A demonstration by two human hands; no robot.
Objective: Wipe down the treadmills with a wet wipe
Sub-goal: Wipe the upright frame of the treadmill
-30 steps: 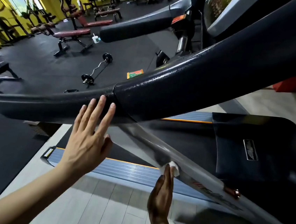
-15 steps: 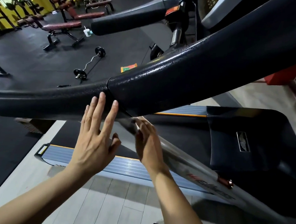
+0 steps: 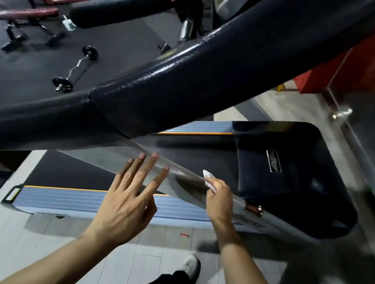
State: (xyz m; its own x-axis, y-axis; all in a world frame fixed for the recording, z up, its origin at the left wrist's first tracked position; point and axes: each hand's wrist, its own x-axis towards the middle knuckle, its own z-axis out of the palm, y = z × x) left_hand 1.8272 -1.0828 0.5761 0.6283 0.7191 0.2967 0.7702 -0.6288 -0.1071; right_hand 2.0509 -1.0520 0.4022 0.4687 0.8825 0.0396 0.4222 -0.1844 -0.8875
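A treadmill fills the view: a thick black padded handrail (image 3: 188, 77) runs diagonally across, and below it a grey metal upright (image 3: 184, 181) slants down to the right toward the black motor cover (image 3: 294, 176). My right hand (image 3: 220, 198) holds a white wet wipe (image 3: 209, 180) against the grey upright, fingers wrapped over it. My left hand (image 3: 129, 200) hovers with straight, spread fingers just in front of the upright, below the handrail, holding nothing.
The treadmill's grey side rail (image 3: 83, 200) with an orange stripe lies below my hands. A curl barbell (image 3: 76, 67) and maroon benches (image 3: 28, 14) stand on the black floor at the left. My shoes (image 3: 192, 267) are on the pale floor boards.
My right hand slid down the grey upright to the right with the wipe. My left hand dropped from the handrail's underside to lower in front of the upright. The view tilted downward.
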